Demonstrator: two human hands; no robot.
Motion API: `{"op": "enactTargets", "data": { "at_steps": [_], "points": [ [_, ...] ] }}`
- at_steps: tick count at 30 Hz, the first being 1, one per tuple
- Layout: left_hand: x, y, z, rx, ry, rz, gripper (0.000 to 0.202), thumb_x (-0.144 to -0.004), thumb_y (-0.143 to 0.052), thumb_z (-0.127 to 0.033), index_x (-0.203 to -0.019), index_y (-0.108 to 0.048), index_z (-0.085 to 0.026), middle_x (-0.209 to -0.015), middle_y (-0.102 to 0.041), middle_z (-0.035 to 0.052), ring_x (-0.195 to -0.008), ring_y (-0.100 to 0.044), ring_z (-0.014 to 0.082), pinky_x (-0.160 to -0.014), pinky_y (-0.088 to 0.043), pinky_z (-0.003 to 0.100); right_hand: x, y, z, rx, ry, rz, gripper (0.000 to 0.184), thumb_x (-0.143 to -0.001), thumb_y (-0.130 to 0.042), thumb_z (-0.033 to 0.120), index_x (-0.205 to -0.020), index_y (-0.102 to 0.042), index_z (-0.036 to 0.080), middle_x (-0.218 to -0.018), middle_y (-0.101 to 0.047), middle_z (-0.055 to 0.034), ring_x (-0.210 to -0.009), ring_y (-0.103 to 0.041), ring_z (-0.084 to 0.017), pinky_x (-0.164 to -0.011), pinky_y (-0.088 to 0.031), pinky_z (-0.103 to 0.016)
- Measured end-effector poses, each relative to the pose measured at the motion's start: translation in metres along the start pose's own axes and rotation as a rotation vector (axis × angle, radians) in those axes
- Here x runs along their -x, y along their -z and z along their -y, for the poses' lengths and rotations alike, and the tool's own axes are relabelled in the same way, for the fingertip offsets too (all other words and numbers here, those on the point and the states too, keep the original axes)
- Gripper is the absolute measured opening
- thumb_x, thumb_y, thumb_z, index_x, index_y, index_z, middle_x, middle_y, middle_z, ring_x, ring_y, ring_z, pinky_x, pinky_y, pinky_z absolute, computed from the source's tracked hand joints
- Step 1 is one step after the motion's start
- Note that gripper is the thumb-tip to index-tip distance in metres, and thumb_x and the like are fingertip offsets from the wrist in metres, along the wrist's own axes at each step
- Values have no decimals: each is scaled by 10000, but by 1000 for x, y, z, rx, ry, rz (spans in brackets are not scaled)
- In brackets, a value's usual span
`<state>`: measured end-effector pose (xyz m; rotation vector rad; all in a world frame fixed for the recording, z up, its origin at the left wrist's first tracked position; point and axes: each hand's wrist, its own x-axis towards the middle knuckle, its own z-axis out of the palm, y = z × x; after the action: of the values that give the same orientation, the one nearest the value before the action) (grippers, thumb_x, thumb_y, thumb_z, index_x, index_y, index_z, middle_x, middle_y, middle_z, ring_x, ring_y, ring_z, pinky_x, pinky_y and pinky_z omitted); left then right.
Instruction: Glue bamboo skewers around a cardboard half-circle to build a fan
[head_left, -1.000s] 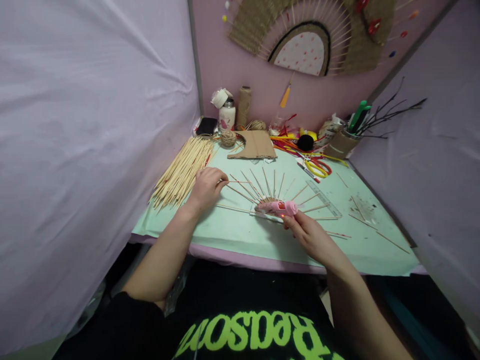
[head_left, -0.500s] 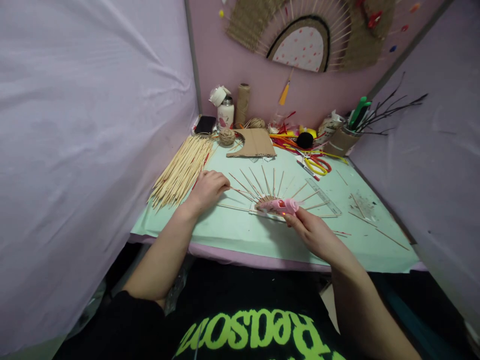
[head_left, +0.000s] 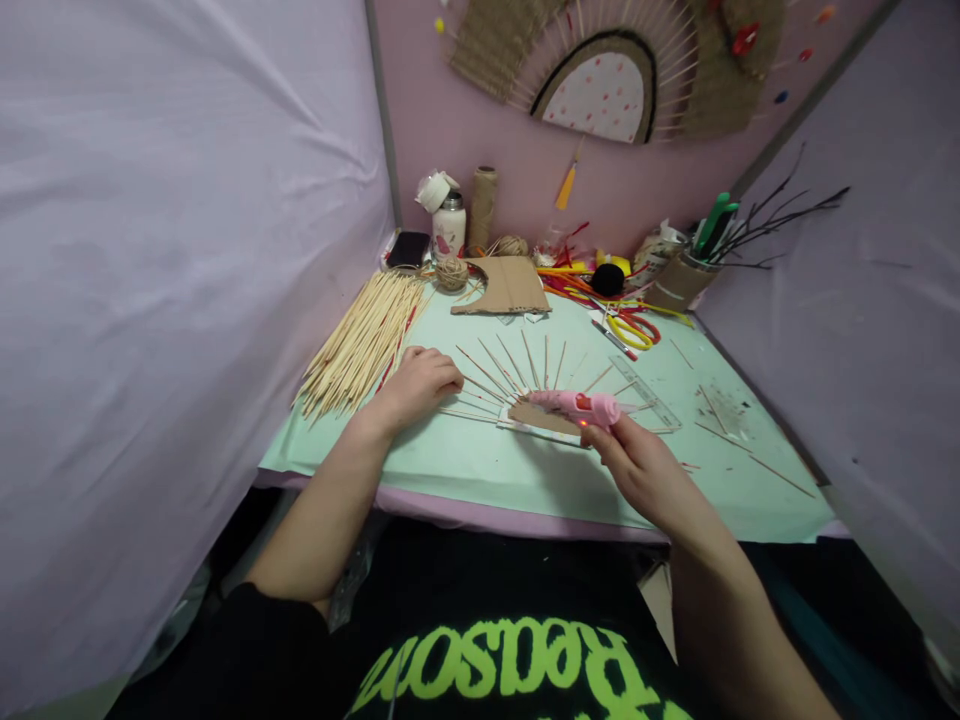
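1. table (head_left: 465, 475): spare skewer pile (head_left: 364, 340) at left, within reach.
2. stick fan (head_left: 540, 420) flat mid-table; left hand (head_left: 416, 385) curled on its left sticks, prob. steadying; pinch unclear.
3. right hand (head_left: 645, 470) grips glue gun (head_left: 585, 406), nozzle over fan's hub.

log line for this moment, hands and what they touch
left hand: on skewer fan | right hand: grips glue gun, nozzle over fan | skewer pile: left of left hand

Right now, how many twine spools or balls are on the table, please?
3: tall spool at the back, ball behind the cardboard, second ball at its left; others may be hidden.
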<state>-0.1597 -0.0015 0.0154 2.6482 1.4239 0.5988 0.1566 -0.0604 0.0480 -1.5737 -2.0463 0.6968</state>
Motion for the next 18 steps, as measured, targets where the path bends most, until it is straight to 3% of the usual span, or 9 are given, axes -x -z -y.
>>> {"op": "enactTargets", "data": {
  "at_steps": [5,13,18],
  "points": [
    [-1,-2,-2,9,-17,26,199,-934,-537,-186,-826,-702,-219,-895,-713,20,-927,-589,189,-875,-286,378,0,-3,-8,-91,2,-30,465,-933,-416,604,-870,-643,203,-782,-686,-66,-708,-618,-213,-675,-478,-314],
    [-2,-6,-4,79,-82,62,206,-954,-554,-236,-971,-756,-272,-931,-707,39,-952,-583,188,-897,-291,368,-1,0,-8,-91,-9,-61,445,-922,-419,584,-843,-633,202,-751,-668,-62,-695,-603,-211,-657,-464,-309],
    [-3,-8,-3,73,-91,72,249,-963,-530,-210,-964,-770,-277,-908,-699,37,-929,-584,181,-896,-289,365,-1,3,-11,-62,-2,-83,459,-932,-416,589,-846,-648,203,-753,-672,-60,-693,-593,-204,-651,-459,-299]
  ]
}}
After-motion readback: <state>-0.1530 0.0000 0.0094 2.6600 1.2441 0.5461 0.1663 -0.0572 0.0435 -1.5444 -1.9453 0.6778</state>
